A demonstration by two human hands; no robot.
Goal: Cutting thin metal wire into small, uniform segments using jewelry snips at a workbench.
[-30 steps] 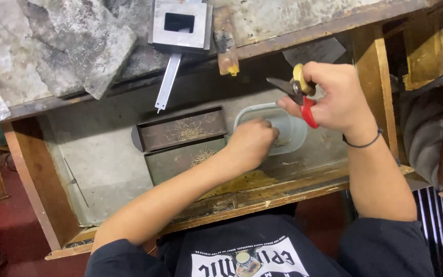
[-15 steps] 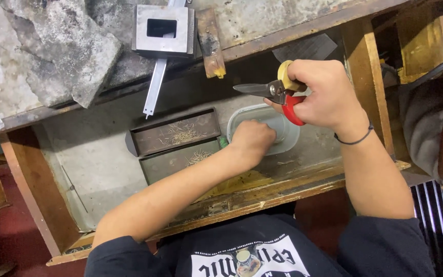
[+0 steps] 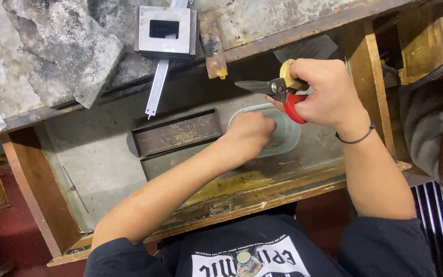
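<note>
The right hand (image 3: 329, 92) is clenching its grip around the red and yellow handles of metal snips (image 3: 275, 88) above a clear plastic container (image 3: 288, 134) sitting in the wooden drawer (image 3: 37, 190), while the left hand (image 3: 249, 134) is reaching into that container with fingers curled, its grip hidden, beside a dark metal tray (image 3: 175, 133).

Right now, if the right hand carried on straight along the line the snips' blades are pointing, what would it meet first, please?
The right hand holds the snips with the blades pointing toward the left of the picture. Along that line, the scorched wooden strip hanging off the bench edge looks first, though it may sit higher than the blades; depth is unclear.
</note>
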